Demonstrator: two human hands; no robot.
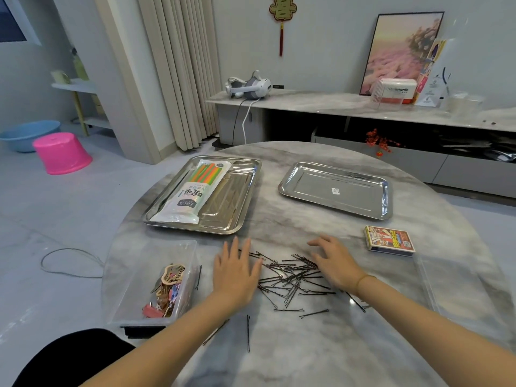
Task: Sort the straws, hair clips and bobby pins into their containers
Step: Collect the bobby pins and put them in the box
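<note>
A loose pile of black bobby pins (290, 277) lies on the marble table between my hands. My left hand (236, 272) rests flat at the pile's left edge with straight fingers. My right hand (333, 261) lies on the pile's right side, fingers relaxed and slightly bent over the pins. A pack of coloured straws (192, 188) lies in the left steel tray (237, 216). Hair clips (167, 289) sit in a clear plastic box (134, 275) at the left. The right steel tray (349, 188) holds nothing but a small label.
A small printed card box (389, 241) lies right of my right hand. A second clear plastic box (452, 286) stands at the table's right edge. Stray bobby pins (248, 332) lie nearer me. A pink stool (61, 153) stands on the floor at left.
</note>
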